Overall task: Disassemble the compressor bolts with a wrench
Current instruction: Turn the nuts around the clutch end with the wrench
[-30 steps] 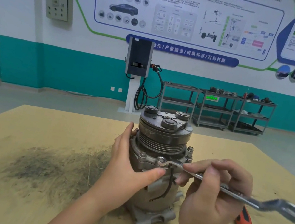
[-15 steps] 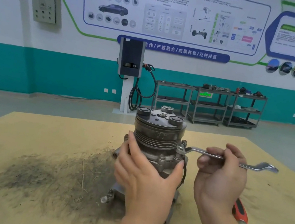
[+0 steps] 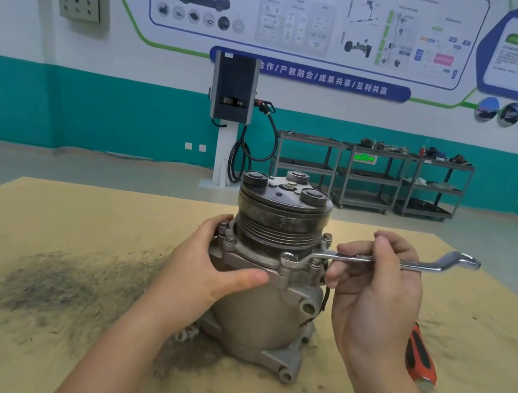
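We are steadying the compressor (image 3: 264, 287), which is standing upright near the middle of the tabletop (image 3: 42, 203), as our left hand (image 3: 202, 273) is wrapping round its left side, thumb pressing across the front of the housing below the flange. Our right hand (image 3: 375, 296) is curling its fingers round the shank of the wrench (image 3: 377, 260), whose ring end is sitting over a bolt (image 3: 288, 257) on the front rim of the flange while the far end is pointing toward the right edge. We are, by our reading, in the loosening step on this bolt; several other bolts are showing on the flange. The next move is calling for a level swing of the handle with the ring kept square, the left hand resisting the twist. An orange-handled tool (image 3: 421, 358) is lying toward the right edge.
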`<state>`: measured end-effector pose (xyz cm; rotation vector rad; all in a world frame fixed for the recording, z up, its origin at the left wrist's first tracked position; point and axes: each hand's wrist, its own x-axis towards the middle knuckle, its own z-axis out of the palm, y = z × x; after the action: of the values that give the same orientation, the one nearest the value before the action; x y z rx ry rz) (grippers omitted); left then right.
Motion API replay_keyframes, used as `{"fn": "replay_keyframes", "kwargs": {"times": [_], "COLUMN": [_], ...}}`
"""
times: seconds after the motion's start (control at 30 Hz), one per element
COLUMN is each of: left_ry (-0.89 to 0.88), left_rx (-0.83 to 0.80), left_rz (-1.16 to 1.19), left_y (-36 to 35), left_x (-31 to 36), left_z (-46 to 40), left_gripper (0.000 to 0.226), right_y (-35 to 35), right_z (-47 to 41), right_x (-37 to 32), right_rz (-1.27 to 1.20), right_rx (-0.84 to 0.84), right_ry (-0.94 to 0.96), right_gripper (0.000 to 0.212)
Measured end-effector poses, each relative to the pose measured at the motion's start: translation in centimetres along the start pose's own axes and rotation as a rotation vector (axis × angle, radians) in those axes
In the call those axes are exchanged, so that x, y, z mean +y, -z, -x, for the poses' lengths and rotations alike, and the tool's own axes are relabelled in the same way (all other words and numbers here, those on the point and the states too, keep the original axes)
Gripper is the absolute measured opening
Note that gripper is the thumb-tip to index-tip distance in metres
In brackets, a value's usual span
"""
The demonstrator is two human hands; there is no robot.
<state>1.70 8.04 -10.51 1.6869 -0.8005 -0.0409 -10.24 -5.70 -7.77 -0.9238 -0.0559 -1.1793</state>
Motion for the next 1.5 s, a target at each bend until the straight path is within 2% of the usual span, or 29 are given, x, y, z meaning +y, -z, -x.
{"fn": "replay_keyframes", "kwargs": {"times": [0.13,0.17,0.27,0.33,0.43,0.53,0.6,0.8,0.93,1.03,1.17,1.23,1.37,1.5], "left_ry": [-0.009,-0.017,-0.044,-0.04,-0.04,-0.044,-0.041,-0.033,-0.004,0.022,0.057,0.059,0.038,0.031], "left_rx": [-0.024,-0.023,-0.013,-0.01,-0.001,-0.008,-0.012,-0.005,0.009,0.041,0.159,0.232,0.387,0.421], "left_rz": [0.044,0.046,0.028,0.018,0.024,0.025,0.027,0.025,0.025,0.009,-0.051,-0.088,-0.18,-0.199], "left_y": [-0.2,-0.3,-0.6,-0.6,-0.6,-0.6,-0.6,-0.4,-0.4,-0.7,-2.4,-3.8,-5.9,-6.7], "left_x": [0.1,0.2,0.5,0.7,0.7,0.6,0.8,1.0,1.0,1.1,2.0,2.5,3.3,3.6], "left_z": [0.2,0.3,0.4,0.4,0.4,0.4,0.5,0.5,0.4,0.6,1.5,2.2,3.6,4.4], "left_gripper": [0.113,0.114,0.096,0.092,0.104,0.106,0.094,0.079,0.085,0.085,0.078,0.085,0.099,0.095], "right_y": [0.0,0.0,0.0,0.1,0.4,0.5,0.4,-0.5,-0.9,-1.0,-0.4,-0.1,0.4,0.7], "right_z": [0.1,0.0,-0.4,-1.1,-2.0,-2.0,-1.6,1.1,2.4,2.7,2.1,1.7,1.5,1.0], "right_x": [0.0,0.0,-0.3,-0.7,-0.9,-0.8,-0.7,0.3,0.6,0.9,1.0,1.0,1.6,1.8], "right_rz": [0.017,0.018,0.036,0.024,-0.001,0.0,0.031,0.209,0.303,0.333,0.358,0.391,0.454,0.46], "right_rx": [0.024,0.024,-0.017,-0.061,-0.099,-0.095,-0.08,0.013,-0.043,-0.044,0.038,0.057,0.002,-0.029], "right_ry": [-0.024,-0.028,-0.045,-0.132,-0.299,-0.305,-0.2,0.285,0.537,0.627,0.685,0.755,0.912,0.927], "right_gripper": [0.018,0.018,0.018,0.016,0.013,0.013,0.014,0.017,0.015,0.015,0.019,0.024,0.031,0.037]}}
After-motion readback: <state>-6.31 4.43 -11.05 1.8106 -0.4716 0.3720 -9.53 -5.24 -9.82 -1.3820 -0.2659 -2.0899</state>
